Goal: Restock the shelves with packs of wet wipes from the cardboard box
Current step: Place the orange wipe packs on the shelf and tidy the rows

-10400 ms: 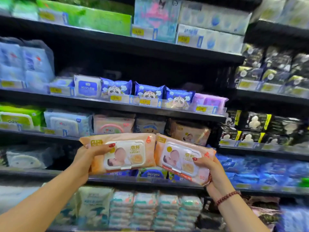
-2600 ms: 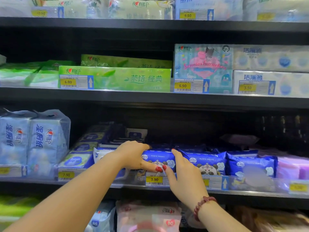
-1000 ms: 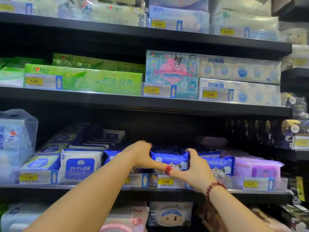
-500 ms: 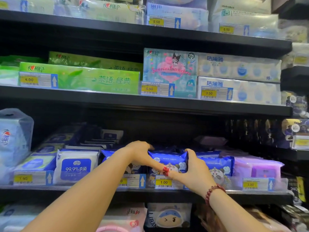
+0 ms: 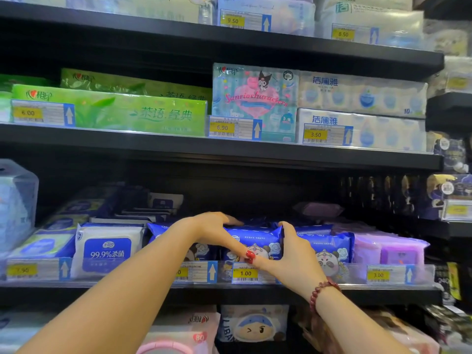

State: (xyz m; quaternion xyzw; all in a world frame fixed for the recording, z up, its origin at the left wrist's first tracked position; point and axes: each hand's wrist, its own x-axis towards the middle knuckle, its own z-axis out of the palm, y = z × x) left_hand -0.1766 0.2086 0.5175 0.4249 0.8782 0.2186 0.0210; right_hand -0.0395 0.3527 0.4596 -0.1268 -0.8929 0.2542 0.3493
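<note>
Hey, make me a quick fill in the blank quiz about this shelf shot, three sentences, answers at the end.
1. Both hands, left hand and right hand, grip a blue pack printed with a cartoon ____.
2. The yellow price tag directly below that pack reads ____.
3. The bead bracelet sits on the ____ wrist.

Answers: panda; 1.00; right

Black metal store shelves (image 5: 229,154) with yellow price tags (image 5: 245,273), dimly lit between tiers.
</note>
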